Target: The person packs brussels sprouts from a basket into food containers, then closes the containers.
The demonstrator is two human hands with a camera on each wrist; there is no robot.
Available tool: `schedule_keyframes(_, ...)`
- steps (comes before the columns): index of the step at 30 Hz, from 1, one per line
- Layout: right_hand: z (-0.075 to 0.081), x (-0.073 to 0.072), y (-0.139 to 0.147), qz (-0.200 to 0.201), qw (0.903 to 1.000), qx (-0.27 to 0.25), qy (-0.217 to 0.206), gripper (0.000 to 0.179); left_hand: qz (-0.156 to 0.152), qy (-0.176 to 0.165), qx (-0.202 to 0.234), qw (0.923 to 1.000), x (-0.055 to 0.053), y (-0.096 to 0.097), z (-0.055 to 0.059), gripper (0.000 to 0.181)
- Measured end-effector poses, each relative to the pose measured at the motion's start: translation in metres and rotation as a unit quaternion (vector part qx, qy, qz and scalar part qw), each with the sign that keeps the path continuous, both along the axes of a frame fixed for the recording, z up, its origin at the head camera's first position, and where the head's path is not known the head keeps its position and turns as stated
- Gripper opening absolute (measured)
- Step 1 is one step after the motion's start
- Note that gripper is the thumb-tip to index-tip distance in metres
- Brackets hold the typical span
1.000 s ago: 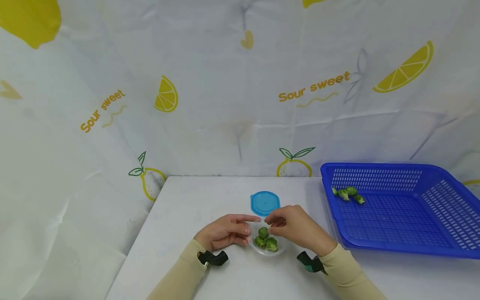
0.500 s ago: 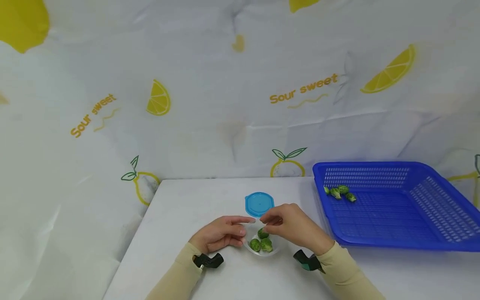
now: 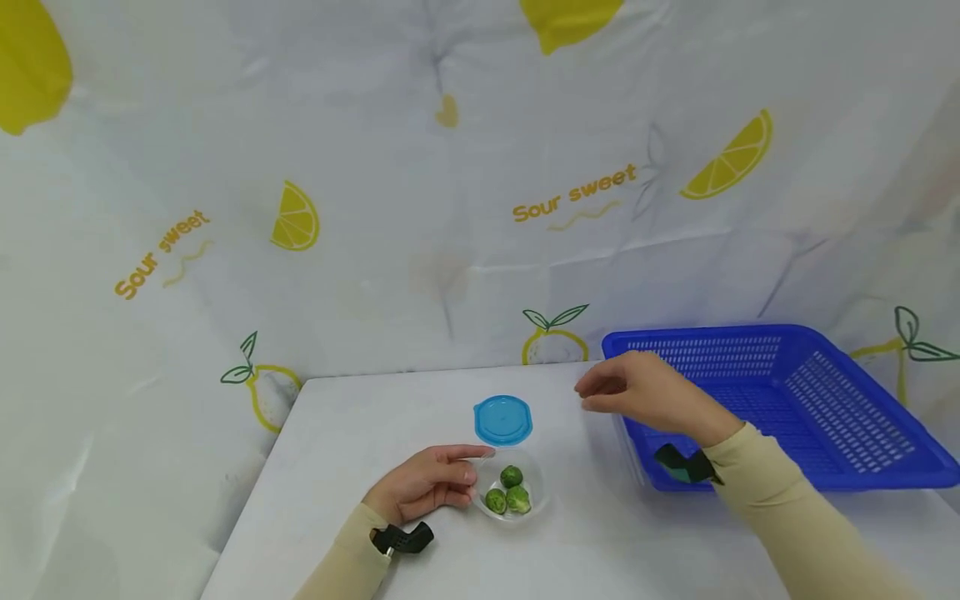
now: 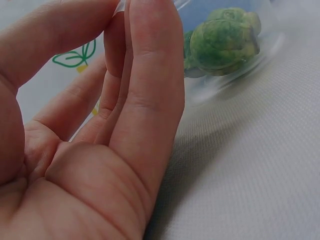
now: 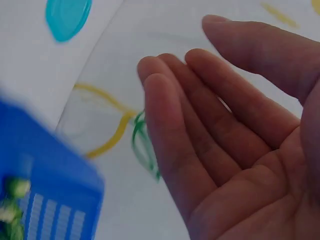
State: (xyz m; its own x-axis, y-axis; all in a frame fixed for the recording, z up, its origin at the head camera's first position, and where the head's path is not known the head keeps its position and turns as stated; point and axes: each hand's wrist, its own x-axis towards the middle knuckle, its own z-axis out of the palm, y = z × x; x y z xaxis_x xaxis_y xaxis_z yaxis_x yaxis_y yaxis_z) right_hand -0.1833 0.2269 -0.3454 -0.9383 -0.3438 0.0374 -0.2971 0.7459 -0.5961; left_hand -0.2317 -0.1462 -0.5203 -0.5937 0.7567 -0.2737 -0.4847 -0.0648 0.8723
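Observation:
My left hand [image 3: 426,485] holds the rim of a small clear plastic bowl [image 3: 537,497] on its left side. Three Brussels sprouts [image 3: 517,499] lie in the bowl; part of them shows past the fingers in the left wrist view as green sprouts [image 4: 222,42]. My right hand [image 3: 656,395] is raised at the near-left corner of the blue basket [image 3: 795,462], fingers relaxed and nothing in them. Leafy green sprouts [image 5: 13,212] appear inside the basket in the right wrist view, while the hand hides them in the head view.
A blue lid [image 3: 503,420] lies flat on the white table [image 3: 375,425] just behind the bowl. The basket takes up the right side of the table. Behind stands a white lemon-print sheet [image 3: 405,275].
My right hand has left the bowl and moved right and up to the basket; the sprouts stay in the bowl. My left hand keeps its hold. The head view has shifted to the right.

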Motion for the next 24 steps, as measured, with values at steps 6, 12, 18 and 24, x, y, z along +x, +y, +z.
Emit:
schedule_keyframes(6, -0.002, -0.023, 0.065, -0.034, 0.9986, 0.015, -0.038, 0.033, -0.004, 0.002, 0.009, 1.0000, -0.001, -0.001, 0.002, 0.056)
schedule_keyframes(12, -0.026, -0.046, 0.115, -0.063, 0.9934, 0.012, -0.095, 0.050, -0.002, 0.003, 0.009, 1.0000, 0.000, -0.004, 0.001, 0.054)
schedule_keyframes(18, -0.049, -0.062, 0.146, -0.074, 0.9871, -0.005, -0.142, 0.058, 0.000, 0.000, 0.000, 1.0000, 0.002, -0.005, 0.000, 0.055)
schedule_keyframes(24, -0.066, -0.072, 0.166, -0.089, 0.9842, 0.010, -0.153, 0.057, -0.001, 0.002, 0.012, 0.9999, 0.001, -0.003, -0.002, 0.056)
